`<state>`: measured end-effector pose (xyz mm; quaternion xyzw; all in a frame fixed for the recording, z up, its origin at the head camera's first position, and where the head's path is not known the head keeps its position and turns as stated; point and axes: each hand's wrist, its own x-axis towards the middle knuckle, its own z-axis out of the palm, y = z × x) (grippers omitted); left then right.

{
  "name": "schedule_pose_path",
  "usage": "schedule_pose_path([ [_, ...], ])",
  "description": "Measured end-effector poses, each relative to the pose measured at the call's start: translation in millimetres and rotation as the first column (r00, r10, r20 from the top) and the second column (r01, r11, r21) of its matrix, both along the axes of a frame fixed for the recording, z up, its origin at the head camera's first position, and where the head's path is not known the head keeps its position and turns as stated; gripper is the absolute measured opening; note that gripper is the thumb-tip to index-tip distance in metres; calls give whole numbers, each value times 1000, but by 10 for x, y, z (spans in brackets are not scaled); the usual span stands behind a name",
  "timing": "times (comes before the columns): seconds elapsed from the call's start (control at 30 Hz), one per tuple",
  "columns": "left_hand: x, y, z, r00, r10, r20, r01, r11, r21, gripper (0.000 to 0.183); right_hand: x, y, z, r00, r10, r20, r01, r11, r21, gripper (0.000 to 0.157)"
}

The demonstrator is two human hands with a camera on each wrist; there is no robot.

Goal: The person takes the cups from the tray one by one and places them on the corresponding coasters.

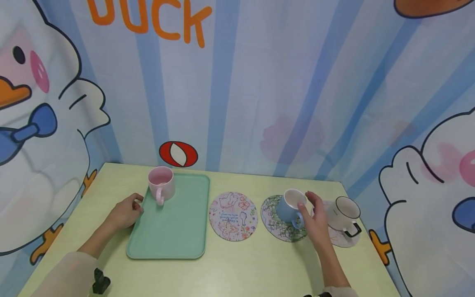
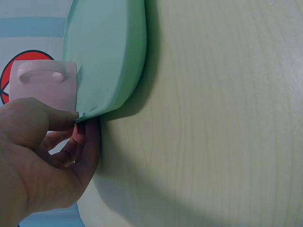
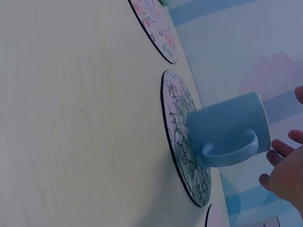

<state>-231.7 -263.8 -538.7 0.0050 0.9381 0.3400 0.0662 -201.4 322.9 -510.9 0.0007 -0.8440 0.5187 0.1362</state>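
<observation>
My left hand [image 1: 126, 212] pinches the left rim of a green tray [image 1: 170, 235], thumb on top and fingers below, as the left wrist view shows. A pink mug [image 1: 165, 187] stands upright on the tray's far left corner, its handle facing me. Over on the right, a light blue mug [image 1: 285, 210] sits upright on a round coaster with a green leafy pattern [image 1: 283, 234]. Beside its rim and handle is my right hand [image 1: 317, 220], fingers extended and spread. In the right wrist view, the fingers [image 3: 279, 149] are right by the blue mug's rim.
A bare round coaster with pink drawings [image 1: 233, 216] lies between tray and blue mug. Farther right, a white mug with a dark rim [image 1: 337, 218] stands on another coaster [image 1: 343, 242], close to my right hand. A patterned curtain [image 1: 252, 90] hangs behind the table.
</observation>
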Motion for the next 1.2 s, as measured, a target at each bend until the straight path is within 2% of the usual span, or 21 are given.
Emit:
schedule_pose_path([
  [0.2,-4,0,-7,1000,-6,-1,6,1000,0,37,-33,-113,67,1000,0,-12,0,999,41,61],
  [0.67,9,9,4,1000,8,17,-8,1000,2,38,-116,-363,134,990,71,-123,-62,996,71,60],
  [1.2,-2,13,-24,1000,16,11,-16,1000,2,38,-202,-758,235,985,145,-88,-141,989,49,64],
])
